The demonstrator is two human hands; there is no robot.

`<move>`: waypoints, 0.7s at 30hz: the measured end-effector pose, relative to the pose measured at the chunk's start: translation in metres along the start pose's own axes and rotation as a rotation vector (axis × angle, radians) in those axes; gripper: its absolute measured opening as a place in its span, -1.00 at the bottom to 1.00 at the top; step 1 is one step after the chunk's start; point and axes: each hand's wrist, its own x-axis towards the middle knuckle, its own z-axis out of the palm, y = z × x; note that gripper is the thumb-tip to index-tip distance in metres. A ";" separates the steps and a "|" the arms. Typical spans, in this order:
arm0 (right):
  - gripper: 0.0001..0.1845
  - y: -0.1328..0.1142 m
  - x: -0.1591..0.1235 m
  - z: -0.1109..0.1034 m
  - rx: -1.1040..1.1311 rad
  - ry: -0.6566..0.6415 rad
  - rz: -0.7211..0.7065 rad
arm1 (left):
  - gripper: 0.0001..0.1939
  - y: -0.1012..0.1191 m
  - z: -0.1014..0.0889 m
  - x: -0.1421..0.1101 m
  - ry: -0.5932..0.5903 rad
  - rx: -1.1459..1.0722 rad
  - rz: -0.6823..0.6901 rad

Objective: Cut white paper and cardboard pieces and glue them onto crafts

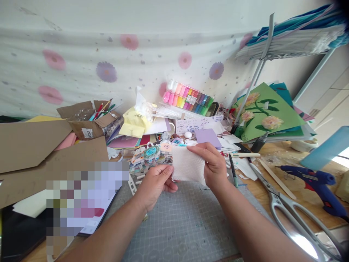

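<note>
Both hands hold a small white rectangle [188,165] of dimpled, soft-looking sheet, like a folded tissue or cloth, upright above the cutting mat. My left hand [155,182] pinches its left edge, thumb in front and fingers curled beneath. At the other side, my right hand [215,165] grips the right edge, with the index finger laid along the top. Just behind the white sheet lie small decorated pieces, among them a turquoise glittery one [151,153] and a pale peach one [167,147]. The sheet partly covers this pile.
A grey gridded cutting mat [185,222] lies beneath. Large scissors [275,196] and a blue glue gun [311,178] are on the right. A blurred-out tablet or phone [109,193] and cardboard [32,142] occupy the left. Coloured clay packs [188,98] stand behind.
</note>
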 end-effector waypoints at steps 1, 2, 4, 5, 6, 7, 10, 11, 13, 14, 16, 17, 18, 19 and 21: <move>-0.62 0.000 0.000 0.000 -0.001 0.000 -0.006 | -0.65 0.000 0.001 0.000 -0.003 -0.006 -0.001; -0.63 0.000 0.000 0.000 -0.001 -0.003 -0.016 | -0.64 0.000 0.001 -0.001 -0.005 -0.012 -0.002; -0.62 0.001 0.000 0.001 -0.003 -0.017 -0.047 | -0.65 0.001 0.002 -0.002 -0.007 -0.029 -0.005; -0.62 0.001 -0.001 0.001 -0.005 -0.026 -0.066 | -0.65 0.001 0.002 -0.002 -0.007 -0.039 -0.007; -0.62 0.002 -0.001 0.002 -0.006 -0.036 -0.082 | -0.66 0.001 0.002 -0.002 -0.007 -0.051 -0.010; -0.62 0.002 -0.001 0.002 -0.007 -0.044 -0.094 | -0.66 0.001 0.002 -0.002 -0.008 -0.066 -0.011; -0.62 0.003 -0.002 0.001 0.003 -0.070 -0.116 | -0.68 0.000 0.002 -0.001 -0.016 -0.113 -0.017; -0.61 0.003 -0.002 0.001 0.014 -0.075 -0.116 | -0.68 0.000 0.001 0.000 -0.019 -0.129 -0.017; -0.60 0.002 -0.002 0.000 0.058 -0.081 -0.106 | -0.69 0.000 0.000 0.001 -0.027 -0.157 -0.016; -0.60 0.002 -0.002 0.000 0.088 -0.083 -0.092 | -0.69 0.000 0.000 0.000 -0.030 -0.168 -0.015; -0.59 0.001 -0.002 0.000 0.141 -0.084 -0.059 | -0.68 0.000 0.000 0.000 -0.034 -0.183 -0.011; -0.59 0.000 -0.002 0.001 0.157 -0.082 -0.047 | -0.68 0.000 0.000 0.000 -0.034 -0.188 -0.009; -0.60 0.001 -0.002 0.002 0.167 -0.078 -0.041 | -0.69 0.000 0.000 -0.001 -0.031 -0.190 -0.006; -0.61 0.001 -0.002 0.002 0.169 -0.067 -0.034 | -0.69 0.000 0.000 -0.001 -0.028 -0.191 -0.002; -0.60 0.004 -0.002 0.003 0.162 -0.034 -0.008 | -0.70 0.000 0.000 -0.001 -0.021 -0.191 0.005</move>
